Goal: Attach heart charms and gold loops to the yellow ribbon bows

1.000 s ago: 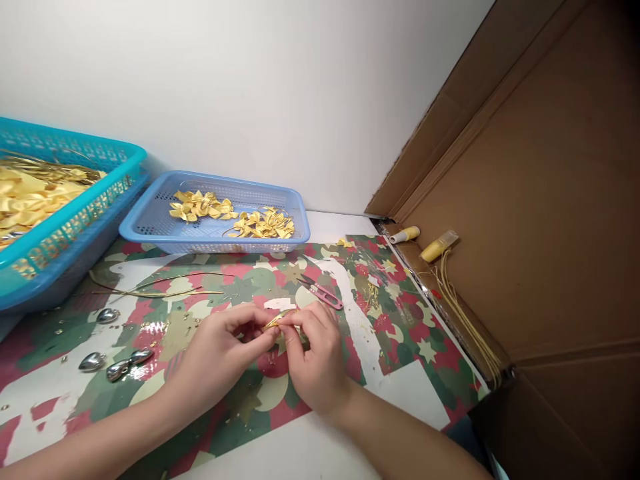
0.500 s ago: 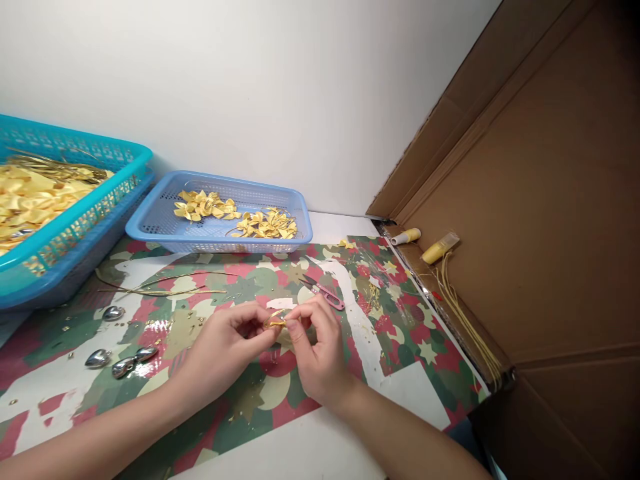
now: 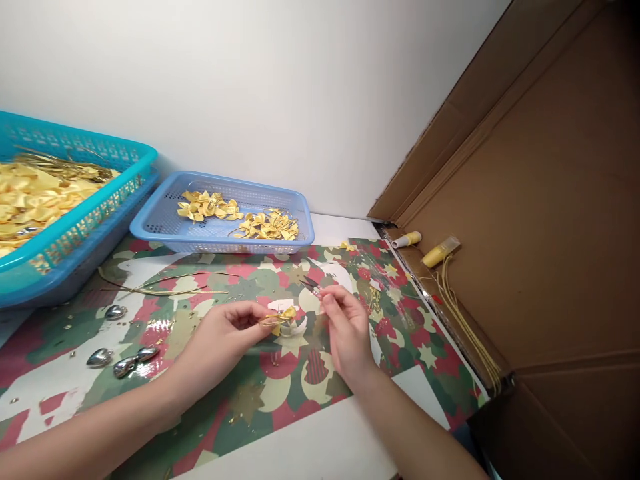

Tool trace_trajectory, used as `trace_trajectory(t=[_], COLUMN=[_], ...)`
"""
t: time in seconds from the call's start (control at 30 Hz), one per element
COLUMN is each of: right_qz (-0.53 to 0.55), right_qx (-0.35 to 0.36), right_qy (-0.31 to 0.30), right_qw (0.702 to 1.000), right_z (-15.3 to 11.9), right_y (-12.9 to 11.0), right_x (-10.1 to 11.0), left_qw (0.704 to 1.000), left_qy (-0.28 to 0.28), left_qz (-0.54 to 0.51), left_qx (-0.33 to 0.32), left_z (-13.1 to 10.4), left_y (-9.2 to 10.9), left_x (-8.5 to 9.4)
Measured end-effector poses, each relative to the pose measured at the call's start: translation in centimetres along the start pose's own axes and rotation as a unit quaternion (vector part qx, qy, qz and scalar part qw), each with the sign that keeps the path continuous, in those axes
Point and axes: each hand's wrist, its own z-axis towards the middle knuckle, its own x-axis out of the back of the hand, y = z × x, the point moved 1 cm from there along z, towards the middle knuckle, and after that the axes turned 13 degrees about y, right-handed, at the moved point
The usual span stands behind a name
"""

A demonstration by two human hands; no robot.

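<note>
Between the thumb and fingers of my left hand [image 3: 235, 327] is a small yellow ribbon bow [image 3: 289, 313] with gold cord looped at it. My right hand [image 3: 347, 333] is closed at the handles of a pair of thread snips [image 3: 311, 287], whose dark blades point away to the left. The hand covers most of the pink handles. A scrap of white paper [image 3: 283, 305] lies just beyond the bow on the patterned table cover [image 3: 240, 400].
Behind stands a blue basket [image 3: 220, 245] holding yellow bows. Left of it, a turquoise basket [image 3: 135, 160] holds yellow ribbon pieces and gold cords. Loose gold cords [image 3: 170, 291] and silver hearts [image 3: 100, 358] lie at left. A cardboard wall [image 3: 540, 233] rises at right, near a yellow-filled tube [image 3: 440, 250].
My right hand has left the bow, moved right and closed over the snips' handles. The left hand keeps the bow, whose yellow ribbon now shows.
</note>
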Motion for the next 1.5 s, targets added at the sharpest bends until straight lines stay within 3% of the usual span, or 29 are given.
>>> trace_trajectory(t=[0.07,0.13,0.33,0.77,0.97,1.5], right_qz=[0.055,0.104,0.146,0.159,0.142,0.161], right_qx=[-0.137,-0.229,-0.322,-0.353,-0.329,-0.387], right_qy=[-0.016,-0.034,-0.063,-0.041,-0.057,-0.08], right_qw=[0.989,0.967,0.933,0.921,0.932,0.904], right_z=[0.1,-0.1,-1.5,-2.8,-3.3,-3.4], right_y=[-0.2,-0.4,-1.0,-0.9,-1.3,-1.5], right_x=[-0.3,-0.6,-0.8,-0.8,-0.9,-0.8], left_qw=[1.0,0.999,0.997,0.995,0.993,0.989], left_qy=[0.009,0.018,0.006,0.037,0.055,0.052], left_qz=[0.008,0.016,-0.013,0.028,0.036,0.007], left_qx=[0.019,0.032,0.077,0.088,0.102,0.138], left_z=[0.2,0.4,1.0,1.0,0.9,1.1], left_y=[-0.1,-0.3,-1.5,-1.4,-0.9,-2.2], left_x=[0.2,0.4,0.9,1.0,0.9,1.3])
